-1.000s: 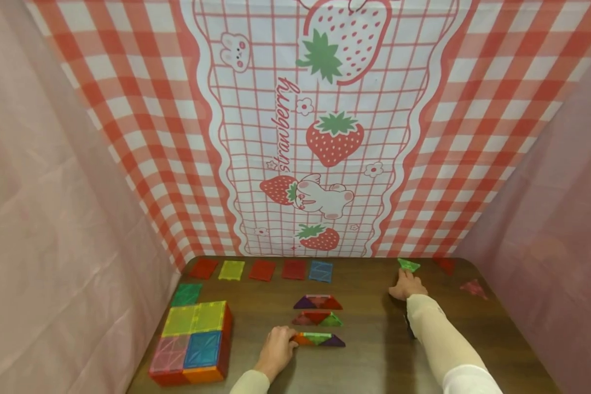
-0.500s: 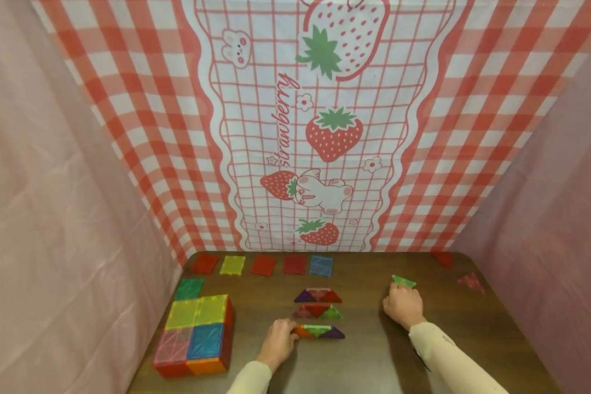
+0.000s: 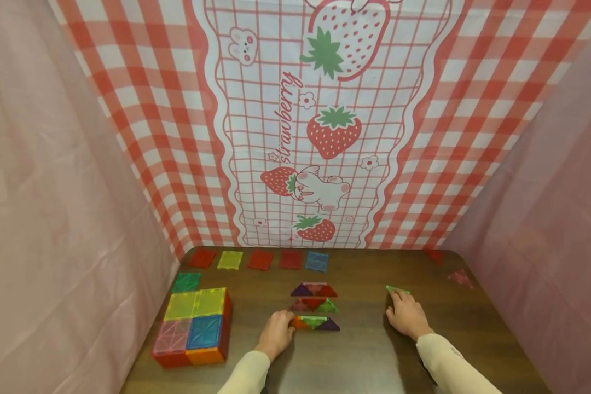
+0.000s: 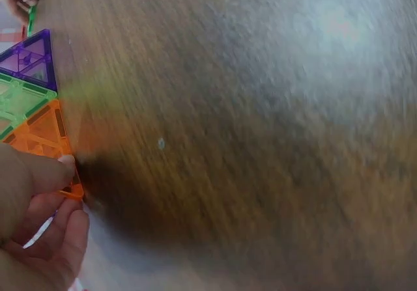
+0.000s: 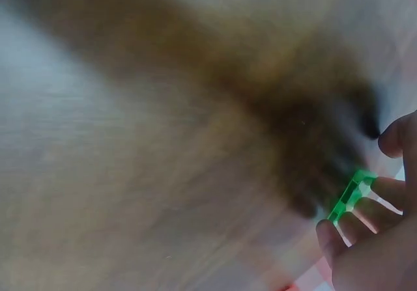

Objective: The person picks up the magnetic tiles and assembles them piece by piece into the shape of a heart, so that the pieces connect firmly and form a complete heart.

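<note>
My left hand (image 3: 276, 335) pinches the left end of an upright row of triangular magnetic tiles. In the left wrist view its thumb lies on the orange triangle tile (image 4: 44, 131), with fingers behind. A green triangle tile (image 4: 25, 99) and a purple triangle tile (image 4: 36, 60) continue that row. Behind stand a pink, red and green row (image 3: 314, 305) and a purple, pink and red row (image 3: 314, 289). On the right, my right hand (image 3: 407, 314) touches a loose green triangle tile (image 5: 348, 196) with its fingertips; the thumb is apart from it.
A box of square magnetic tiles (image 3: 197, 323) stands at the left, with a flat green square (image 3: 186, 282) behind it. Several flat squares, including a blue one (image 3: 317, 261), line the back edge. A red triangle (image 3: 434, 256) and a pink triangle (image 3: 460, 278) lie far right.
My right hand has drawn the green triangle tile from the back of the table towards me and slightly left. The left hand has kept its grip on the orange tile. The head view has shifted slightly.
</note>
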Motion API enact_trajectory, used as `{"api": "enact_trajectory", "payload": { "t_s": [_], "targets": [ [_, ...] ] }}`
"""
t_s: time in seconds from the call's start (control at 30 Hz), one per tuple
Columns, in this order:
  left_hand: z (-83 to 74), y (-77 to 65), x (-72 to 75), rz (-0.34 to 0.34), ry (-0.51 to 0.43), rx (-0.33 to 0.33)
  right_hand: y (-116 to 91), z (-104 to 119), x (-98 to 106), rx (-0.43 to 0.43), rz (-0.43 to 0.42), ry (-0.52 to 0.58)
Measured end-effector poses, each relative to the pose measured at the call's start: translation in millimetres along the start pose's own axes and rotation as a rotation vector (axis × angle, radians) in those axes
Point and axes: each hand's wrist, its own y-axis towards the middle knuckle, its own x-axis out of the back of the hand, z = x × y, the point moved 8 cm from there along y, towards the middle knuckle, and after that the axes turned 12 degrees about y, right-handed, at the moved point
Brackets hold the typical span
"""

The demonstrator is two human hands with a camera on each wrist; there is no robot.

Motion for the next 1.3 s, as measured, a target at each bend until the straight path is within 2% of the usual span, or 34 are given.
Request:
{"api": "enact_trajectory", "payload": {
  "t_s": [0.13,0.23,0.37,0.5,0.6,0.67,0.8,0.87,0.93,1.0,1.1,1.17,1.3],
  "targets": [
    [6.1,-7.7,-1.3,-0.013,-0.081,0.053,-13.6,6.3,-3.3,0.050,-0.024,0.005],
    [8.6,-16.2,0.4,-0.024,-0.107,0.091,-23.6,9.4,-4.9,0.076,-0.048,0.023],
    [9.0,-23.6,3.6,-0.031,-0.095,0.122,-34.1,16.5,-1.0,0.129,-0.112,0.034],
    [6.9,-33.2,7.0,-0.036,-0.025,0.121,-44.2,30.2,0.3,0.239,-0.163,0.010],
    [-0.9,-42.5,7.9,-0.038,0.015,0.082,-53.4,42.6,-1.8,0.336,-0.183,-0.002],
    [-12.3,-47.2,5.9,0.005,-0.015,0.025,-60.2,51.3,-3.7,0.401,-0.189,0.000],
    [-47.7,-52.4,-5.8,0.196,-0.131,-0.148,-73.4,66.5,-9.4,0.509,-0.167,0.045],
    [-66.7,-53.8,-11.7,0.299,-0.151,-0.233,-79.2,74.5,-12.8,0.551,-0.145,0.075],
    [-82.3,-53.5,-16.2,0.362,-0.148,-0.298,-83.9,83.4,-17.1,0.583,-0.115,0.103],
    [-94.0,-52.5,-20.0,0.397,-0.143,-0.328,-88.0,93.9,-22.8,0.610,-0.072,0.135],
    [-108.0,-49.2,-23.7,0.415,-0.114,-0.334,-92.6,109.8,-31.6,0.645,-0.003,0.201],
    [-116.0,-47.4,-25.3,0.397,-0.058,-0.333,-95.4,118.7,-35.9,0.656,0.022,0.235],
    [-128.0,-46.3,-27.0,0.346,0.085,-0.365,-98.1,128.5,-37.1,0.651,-0.007,0.270]
  ]
}}
